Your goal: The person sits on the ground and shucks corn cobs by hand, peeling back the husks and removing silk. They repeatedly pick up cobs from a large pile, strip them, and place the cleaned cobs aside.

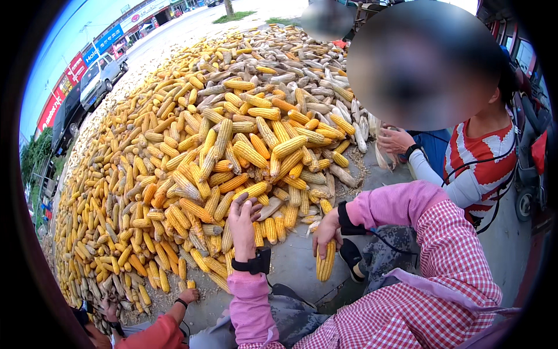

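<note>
R hand (327, 231) pinching corn cob (325, 264), held just off near edge of corn pile (174, 145); L hand (240, 228) at pile, fingers loosely spread, contact unclear. Step: prob. cob handling; next move likely needs steady R pinch, L fingers free.

The held cob (325, 265) is bright yellow, while the heap (203, 163) runs from pale gold to deep orange, its loose husks (360, 138) greyish white. I see a pink-and-white checked shirt (395, 308), black wristbands (254, 264), mottled grey camouflage trousers (388, 251) and a neighbour's red-and-white patterned top (483, 141).
</note>
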Motion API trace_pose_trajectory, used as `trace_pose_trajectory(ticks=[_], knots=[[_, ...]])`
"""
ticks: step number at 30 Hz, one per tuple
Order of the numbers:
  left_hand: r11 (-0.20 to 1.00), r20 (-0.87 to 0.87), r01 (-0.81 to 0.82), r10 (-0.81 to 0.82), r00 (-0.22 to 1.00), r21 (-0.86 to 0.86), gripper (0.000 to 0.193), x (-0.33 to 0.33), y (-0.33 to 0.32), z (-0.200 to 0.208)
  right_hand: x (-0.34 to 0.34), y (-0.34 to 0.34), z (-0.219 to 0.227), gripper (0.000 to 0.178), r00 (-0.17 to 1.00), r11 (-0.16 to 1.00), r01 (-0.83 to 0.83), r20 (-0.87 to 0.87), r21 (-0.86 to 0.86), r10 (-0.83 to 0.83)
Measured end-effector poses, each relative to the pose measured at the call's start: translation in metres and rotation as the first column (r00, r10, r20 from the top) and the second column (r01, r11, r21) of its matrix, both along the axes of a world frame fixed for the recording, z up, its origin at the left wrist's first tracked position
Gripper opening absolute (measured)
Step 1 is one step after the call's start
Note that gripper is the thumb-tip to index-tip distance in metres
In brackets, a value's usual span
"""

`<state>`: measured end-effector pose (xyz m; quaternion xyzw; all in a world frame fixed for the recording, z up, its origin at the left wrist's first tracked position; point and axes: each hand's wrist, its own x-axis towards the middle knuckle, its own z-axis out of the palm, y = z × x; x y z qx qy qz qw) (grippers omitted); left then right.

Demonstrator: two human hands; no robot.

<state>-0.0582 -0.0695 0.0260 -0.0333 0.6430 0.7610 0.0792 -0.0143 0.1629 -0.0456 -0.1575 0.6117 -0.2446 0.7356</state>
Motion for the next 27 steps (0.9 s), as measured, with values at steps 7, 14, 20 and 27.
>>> trace_pose_trajectory(ticks=[7,14,20,27], knots=[[0.996,-0.036,-0.083,0.084,0.996,0.017,0.036,0.002,-0.021,0.006,-0.222,0.130,0.285,0.031,0.041,-0.359,0.061,0.362,-0.931,-0.931],[0.994,0.002,-0.094,0.094,0.996,0.060,0.031,0.002,-0.018,-0.005,-0.150,0.079,0.127,0.035,0.106,0.108,0.669,-0.049,-0.735,-0.993],[0.995,-0.010,-0.082,0.083,0.997,0.048,0.033,0.015,-0.003,0.017,-0.093,0.078,-0.152,0.025,0.083,0.088,0.992,-0.058,-0.089,-0.995],[0.996,0.026,-0.086,0.086,0.996,-0.023,0.034,0.023,0.001,0.020,-0.090,0.035,-0.272,0.067,0.010,0.034,0.995,-0.245,-0.095,-0.970]])
